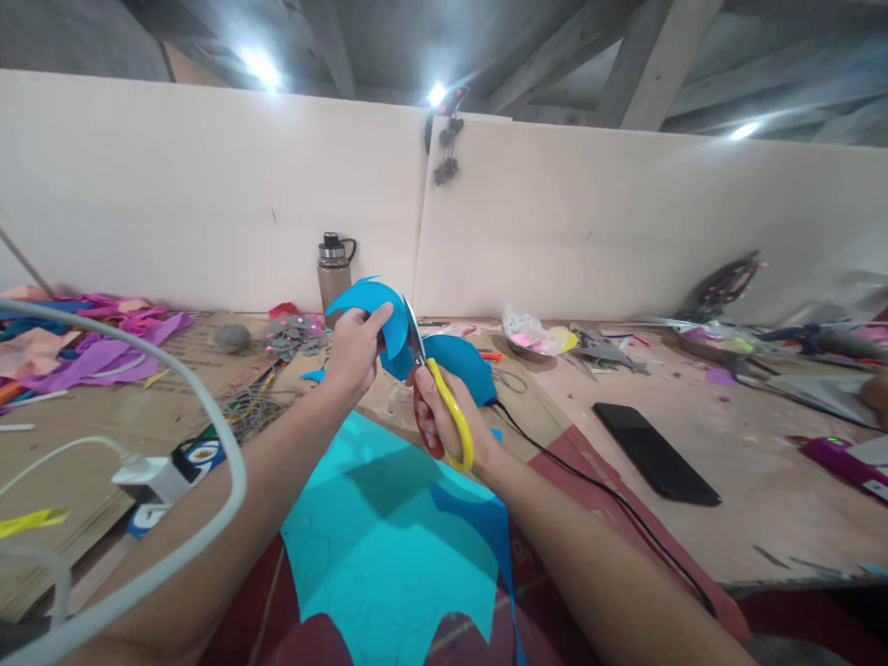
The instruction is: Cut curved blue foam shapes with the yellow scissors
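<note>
Blue, curved, felt-like piece (367, 296) sat pinched in the fingers (378, 319) of the left hand (353, 353); the right hand (438, 409) gripped metal scissors with yellow and red handles (448, 393), blades just beside its edge. Below lay a jagged turquoise sheet (388, 564); rightward, a black rectangular phone (656, 453) rested on the pinkish counter (742, 435).

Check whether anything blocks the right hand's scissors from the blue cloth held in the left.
Nothing visible does. The scissors in the right hand have their blades right at the edge of the blue cloth; the left hand grips it farther along.
</note>
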Demonstrator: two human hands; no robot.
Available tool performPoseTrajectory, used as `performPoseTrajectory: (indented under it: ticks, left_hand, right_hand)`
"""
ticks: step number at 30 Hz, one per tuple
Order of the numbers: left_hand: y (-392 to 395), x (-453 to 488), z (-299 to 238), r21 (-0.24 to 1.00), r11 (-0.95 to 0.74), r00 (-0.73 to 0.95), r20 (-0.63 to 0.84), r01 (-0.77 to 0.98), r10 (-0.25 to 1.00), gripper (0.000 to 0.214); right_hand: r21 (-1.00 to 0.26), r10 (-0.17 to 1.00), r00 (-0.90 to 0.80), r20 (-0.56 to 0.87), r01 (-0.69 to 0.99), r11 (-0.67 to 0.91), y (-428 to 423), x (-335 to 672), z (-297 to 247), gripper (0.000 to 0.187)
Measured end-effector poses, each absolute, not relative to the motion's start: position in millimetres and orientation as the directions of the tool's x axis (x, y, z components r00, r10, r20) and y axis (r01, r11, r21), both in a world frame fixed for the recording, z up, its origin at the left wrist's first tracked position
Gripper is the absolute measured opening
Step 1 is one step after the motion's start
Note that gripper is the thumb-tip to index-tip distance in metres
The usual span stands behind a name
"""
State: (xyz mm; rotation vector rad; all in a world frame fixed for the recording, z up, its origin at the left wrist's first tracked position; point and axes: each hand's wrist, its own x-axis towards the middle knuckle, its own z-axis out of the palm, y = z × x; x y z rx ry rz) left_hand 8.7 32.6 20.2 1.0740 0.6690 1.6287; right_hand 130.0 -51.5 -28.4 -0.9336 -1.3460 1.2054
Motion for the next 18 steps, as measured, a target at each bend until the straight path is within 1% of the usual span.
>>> performPoseTrajectory:
  ticks: [3,8,18]
  left_hand:
    - [34.1,7.6,19.2,0.847,-0.298,-0.039,0.314,-0.44,0.949,0.037]
    - [36.3,7.2,16.9,0.853,-0.312,0.016,0.35,-0.418,0.937,0.037]
    - [29.3,7.0,22.5,0.856,-0.306,0.038,0.353,-0.417,0.935,0.036]
  right_hand:
    - [-0.977,0.965,-0.158,0.212,-0.07,0.203,-48.9,131.7,-30.3,0.049]
    - [-0.972,0.963,-0.139,0.232,-0.081,0.222,-45.8,132.2,-30.6,0.045]
    - [-0.981,0.978,-0.113,0.175,-0.105,0.163,-50.9,129.2,-25.0,0.051]
